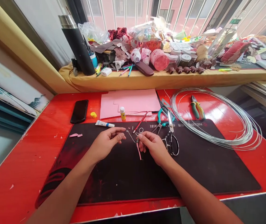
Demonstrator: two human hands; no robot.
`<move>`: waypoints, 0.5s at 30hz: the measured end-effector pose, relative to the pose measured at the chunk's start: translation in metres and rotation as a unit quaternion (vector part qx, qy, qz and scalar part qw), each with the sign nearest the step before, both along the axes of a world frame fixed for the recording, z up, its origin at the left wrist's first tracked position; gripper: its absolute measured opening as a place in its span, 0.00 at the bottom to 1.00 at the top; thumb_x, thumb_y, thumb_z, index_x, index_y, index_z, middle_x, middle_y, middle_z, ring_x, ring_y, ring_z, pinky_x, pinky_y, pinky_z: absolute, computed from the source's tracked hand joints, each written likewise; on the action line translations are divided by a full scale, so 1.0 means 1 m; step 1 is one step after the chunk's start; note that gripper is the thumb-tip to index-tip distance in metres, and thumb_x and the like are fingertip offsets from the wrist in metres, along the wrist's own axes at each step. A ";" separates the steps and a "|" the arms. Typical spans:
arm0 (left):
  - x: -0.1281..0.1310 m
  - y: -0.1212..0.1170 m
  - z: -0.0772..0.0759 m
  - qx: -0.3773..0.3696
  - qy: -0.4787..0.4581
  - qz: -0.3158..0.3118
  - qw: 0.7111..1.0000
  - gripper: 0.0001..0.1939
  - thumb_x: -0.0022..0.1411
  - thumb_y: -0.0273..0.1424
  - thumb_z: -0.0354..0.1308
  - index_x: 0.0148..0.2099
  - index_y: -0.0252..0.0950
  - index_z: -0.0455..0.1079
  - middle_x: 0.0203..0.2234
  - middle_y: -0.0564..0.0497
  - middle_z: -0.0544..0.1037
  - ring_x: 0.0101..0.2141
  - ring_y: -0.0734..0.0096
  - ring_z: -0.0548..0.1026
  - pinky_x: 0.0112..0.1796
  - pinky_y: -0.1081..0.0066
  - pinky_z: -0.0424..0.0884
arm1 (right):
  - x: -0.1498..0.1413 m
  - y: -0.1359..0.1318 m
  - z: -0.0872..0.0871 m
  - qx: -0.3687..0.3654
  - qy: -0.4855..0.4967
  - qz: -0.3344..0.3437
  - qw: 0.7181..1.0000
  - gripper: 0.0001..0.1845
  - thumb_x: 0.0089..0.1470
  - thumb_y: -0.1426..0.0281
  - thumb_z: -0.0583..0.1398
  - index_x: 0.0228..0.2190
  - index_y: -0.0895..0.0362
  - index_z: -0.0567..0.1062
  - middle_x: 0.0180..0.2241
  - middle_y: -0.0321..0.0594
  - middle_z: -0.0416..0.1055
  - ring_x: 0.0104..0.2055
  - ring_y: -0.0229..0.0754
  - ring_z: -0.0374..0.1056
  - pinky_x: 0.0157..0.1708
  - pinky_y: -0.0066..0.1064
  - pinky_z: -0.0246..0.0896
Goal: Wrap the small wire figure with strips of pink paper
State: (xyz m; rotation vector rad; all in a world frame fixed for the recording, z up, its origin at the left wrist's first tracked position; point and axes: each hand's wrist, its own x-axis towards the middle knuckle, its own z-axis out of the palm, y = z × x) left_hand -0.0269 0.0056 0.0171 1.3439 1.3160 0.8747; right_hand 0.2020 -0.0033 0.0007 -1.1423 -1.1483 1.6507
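Observation:
Over the middle of a black desk mat [123, 174], my right hand [152, 146] pinches a bent piece of thin wire [133, 137] with a narrow pink paper strip [138, 152] hanging down from it. My left hand [106, 140] hovers just left of the wire, its fingers curled loosely and its thumb and forefinger near each other; nothing shows between them. The wire's loop end [141, 130] pokes up above my right fingers.
Scissors [171, 137], teal pliers [162, 119] and green-yellow pliers [197, 107] lie right of my hands, beside a large wire coil [217, 115]. Pink paper sheets [130, 102], a glue bottle [123, 113], a white tube [104, 124], a pencil [140, 122] and a phone [79, 111] sit behind. The windowsill [170, 79] is cluttered.

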 end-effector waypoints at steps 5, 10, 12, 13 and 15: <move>0.019 0.008 -0.006 -0.002 -0.061 -0.014 0.998 0.19 0.64 0.49 0.64 0.36 0.37 0.81 0.29 0.46 0.83 0.28 0.66 0.75 0.31 0.68 0.71 | 0.001 0.002 -0.001 0.024 -0.037 -0.007 0.999 0.23 0.57 0.48 0.68 0.28 0.55 0.75 0.22 0.34 0.72 0.23 0.37 0.66 0.24 0.30 0.59; 0.027 0.000 -0.020 -0.040 -0.145 0.057 0.987 0.17 0.58 0.46 0.70 0.33 0.36 0.79 0.26 0.48 0.81 0.26 0.67 0.77 0.30 0.69 0.72 | 0.001 0.002 -0.001 0.033 -0.048 -0.002 0.998 0.24 0.57 0.47 0.67 0.29 0.54 0.75 0.23 0.34 0.73 0.23 0.38 0.67 0.25 0.30 0.60; 0.029 -0.002 -0.024 -0.063 -0.183 0.082 0.978 0.17 0.56 0.45 0.71 0.33 0.36 0.79 0.26 0.48 0.82 0.27 0.67 0.78 0.31 0.69 0.74 | 0.001 0.001 -0.001 0.043 -0.046 0.010 0.998 0.25 0.58 0.46 0.66 0.29 0.54 0.75 0.24 0.35 0.73 0.23 0.38 0.67 0.25 0.30 0.60; 0.030 -0.003 -0.025 -0.068 -0.197 0.092 0.974 0.16 0.56 0.45 0.71 0.34 0.36 0.79 0.26 0.48 0.82 0.28 0.66 0.79 0.32 0.68 0.75 | 0.001 0.002 -0.001 0.048 -0.041 0.017 0.998 0.25 0.59 0.45 0.66 0.29 0.54 0.75 0.25 0.35 0.74 0.24 0.37 0.68 0.25 0.30 0.60; 0.030 -0.003 -0.026 -0.065 -0.213 0.113 0.968 0.16 0.56 0.44 0.72 0.34 0.35 0.79 0.26 0.48 0.82 0.29 0.66 0.79 0.33 0.69 0.75 | 0.001 0.002 -0.001 0.052 -0.023 0.029 0.998 0.27 0.59 0.43 0.64 0.30 0.55 0.76 0.27 0.36 0.75 0.24 0.37 0.68 0.24 0.29 0.60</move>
